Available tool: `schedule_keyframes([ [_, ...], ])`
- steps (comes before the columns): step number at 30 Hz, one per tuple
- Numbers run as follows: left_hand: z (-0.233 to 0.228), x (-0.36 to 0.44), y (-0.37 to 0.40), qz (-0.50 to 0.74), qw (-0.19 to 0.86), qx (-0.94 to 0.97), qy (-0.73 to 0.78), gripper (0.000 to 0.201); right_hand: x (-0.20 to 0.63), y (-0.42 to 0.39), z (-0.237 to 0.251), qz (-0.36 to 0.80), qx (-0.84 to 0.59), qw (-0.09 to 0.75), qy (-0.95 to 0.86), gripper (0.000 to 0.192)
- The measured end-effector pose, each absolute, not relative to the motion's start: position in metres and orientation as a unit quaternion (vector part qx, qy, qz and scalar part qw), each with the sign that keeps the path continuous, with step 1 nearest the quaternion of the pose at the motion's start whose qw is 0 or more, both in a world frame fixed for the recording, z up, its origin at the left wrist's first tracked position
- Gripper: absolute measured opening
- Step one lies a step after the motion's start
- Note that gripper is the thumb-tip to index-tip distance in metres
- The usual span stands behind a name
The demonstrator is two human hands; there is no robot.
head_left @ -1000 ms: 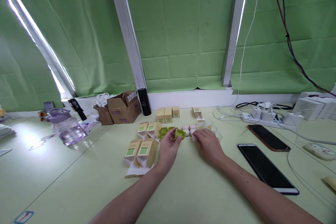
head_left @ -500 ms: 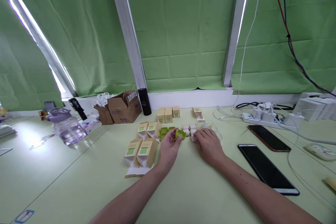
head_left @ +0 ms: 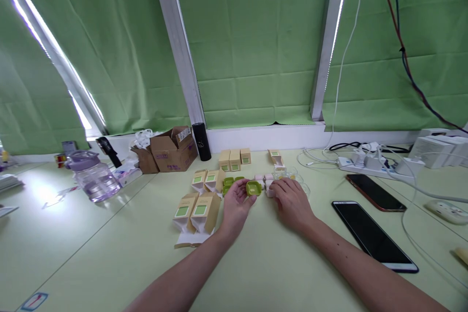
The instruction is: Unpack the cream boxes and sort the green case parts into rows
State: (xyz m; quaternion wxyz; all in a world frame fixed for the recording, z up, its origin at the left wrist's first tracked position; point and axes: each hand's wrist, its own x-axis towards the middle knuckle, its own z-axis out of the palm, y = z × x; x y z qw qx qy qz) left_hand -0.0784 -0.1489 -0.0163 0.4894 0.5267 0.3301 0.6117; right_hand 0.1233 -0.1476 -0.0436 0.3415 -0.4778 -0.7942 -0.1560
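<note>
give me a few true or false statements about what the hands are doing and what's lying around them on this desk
1. The left hand holds a small green case. True.
2. The right hand rests on one of the black phones. False: it lies by the small pink cases, and the nearest phone lies apart to its right.
3. Tan cartons with green labels lie to the left of the left hand. True.
4. The purple water jug stands between the two hands. False: it stands far off to the left.
5. A black cylinder stands by the window sill. True.
</note>
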Motion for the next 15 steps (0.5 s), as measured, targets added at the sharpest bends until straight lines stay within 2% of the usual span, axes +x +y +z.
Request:
schedule_keyframes([
  [7, -0.007, -0.075, -0.159, 0.594, 0.528, 0.533, 0.289, 0.054, 0.117, -0.16, -0.037, -0.108, -0.425, 0.451, -0.777, 0.04],
  [15, -0.016, -0.068, -0.162, 0.544, 0.589, 0.531, 0.276, 0.056, 0.106, -0.172, -0.03, -0.069, -0.374, 0.483, -0.789, 0.058],
])
